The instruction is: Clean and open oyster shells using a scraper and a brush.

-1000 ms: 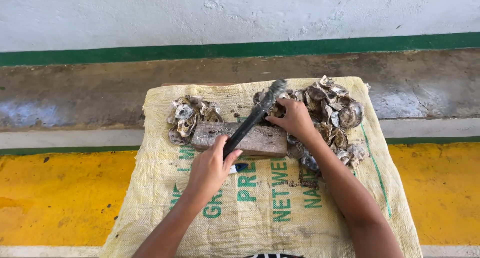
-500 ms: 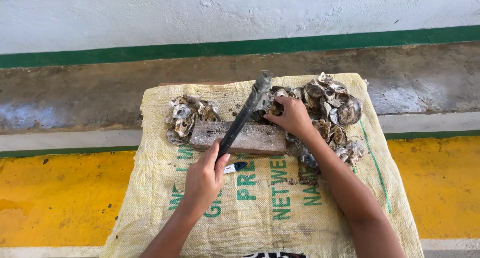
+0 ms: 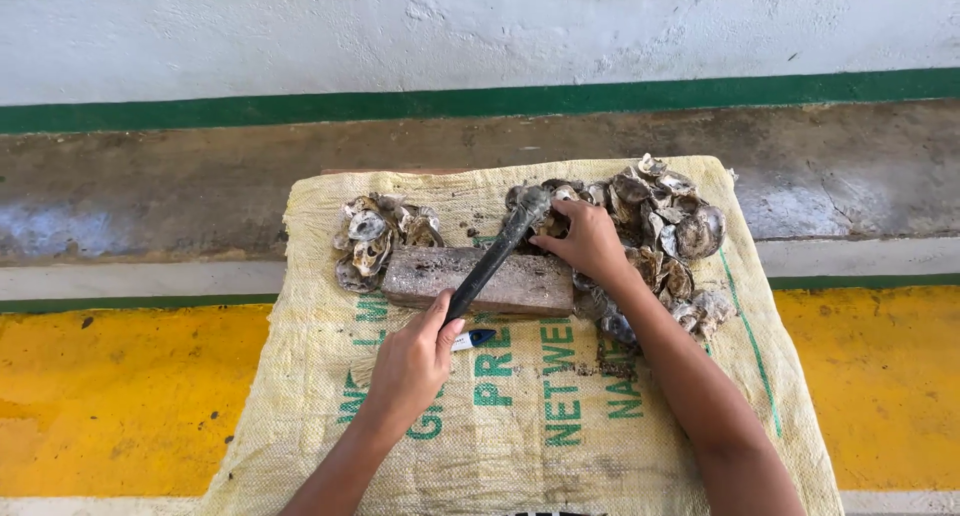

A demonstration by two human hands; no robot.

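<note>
A woven sack [image 3: 520, 416], pale straw in colour with green printed lettering, lies spread flat over a painted concrete floor; everything below is placed relative to the weathered wooden block [image 3: 478, 281] that sits across the sack's upper half. Behind the block, past the sack's far edge, runs a bare grey cement strip [image 3: 180, 186] with worn, wet-looking patches, then a green painted band [image 3: 300, 106] and a rough white wall [image 3: 400, 31]. To both sides of the block, the floor [image 3: 110, 386] is bright yellow, edged with a thin white line and a green one.

The left hand [image 3: 412, 364], just in front of the block, has its fingers wrapped tight around the handle of a dark metal tool [image 3: 495, 254]. The tool slants up over the block, its head down on shells just behind the block's right end. The right hand [image 3: 590, 241], at the block's right rear corner, presses curled fingers onto an oyster [image 3: 553, 221] beside the tool head; whether it pinches it or merely steadies it, I cannot tell.

1 heap of grey shells [image 3: 380, 238] lies against the block's left rear; a larger heap [image 3: 670, 241] spreads from its right end. A small blue-handled knife [image 3: 475, 338] lies just in front of the block, touching the left thumb's side.
</note>
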